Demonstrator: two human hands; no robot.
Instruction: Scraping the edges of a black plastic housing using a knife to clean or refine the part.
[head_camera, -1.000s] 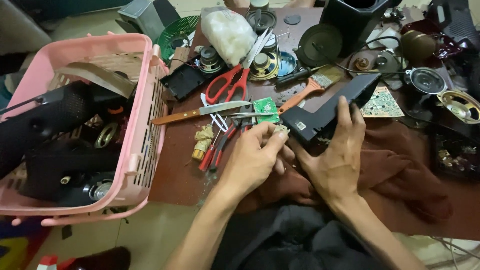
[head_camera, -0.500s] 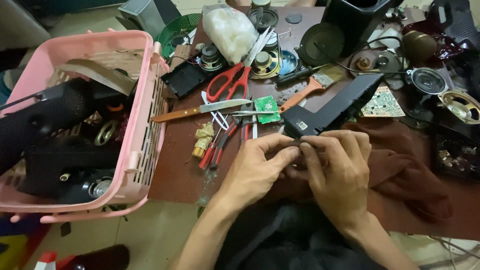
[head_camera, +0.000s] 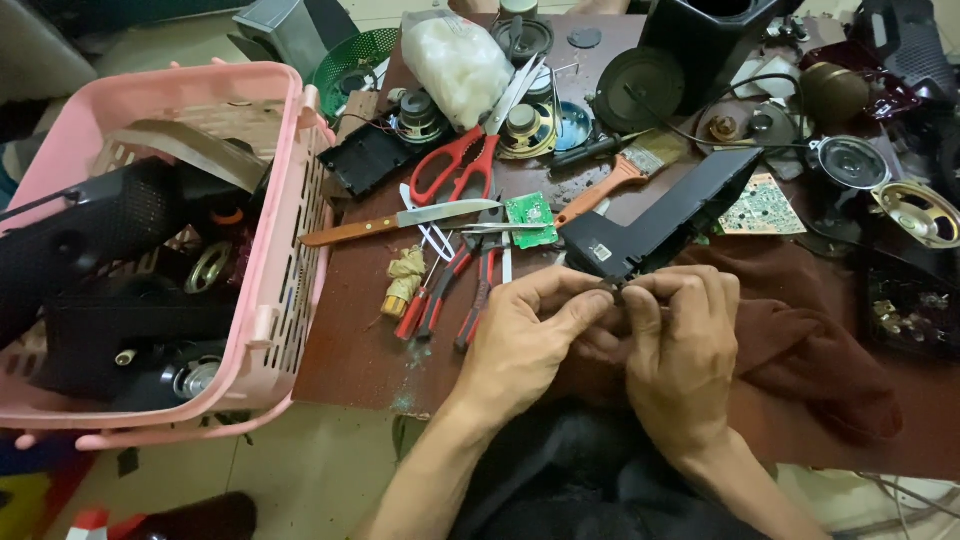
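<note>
Presently both hands meet just in front of the long black plastic casing (head_camera: 660, 222). Left hand (head_camera: 525, 345) and right hand (head_camera: 683, 360) are curled nearly closed, fingertips pinching one small dark part (head_camera: 617, 290) between them.

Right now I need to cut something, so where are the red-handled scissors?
In the head view, the red-handled scissors lie on the table's far left part, between the white plastic bag and the knife.

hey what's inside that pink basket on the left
The pink basket holds black speaker housings, a loose speaker driver and a grey panel. Whatever lies beneath them is covered.
</note>
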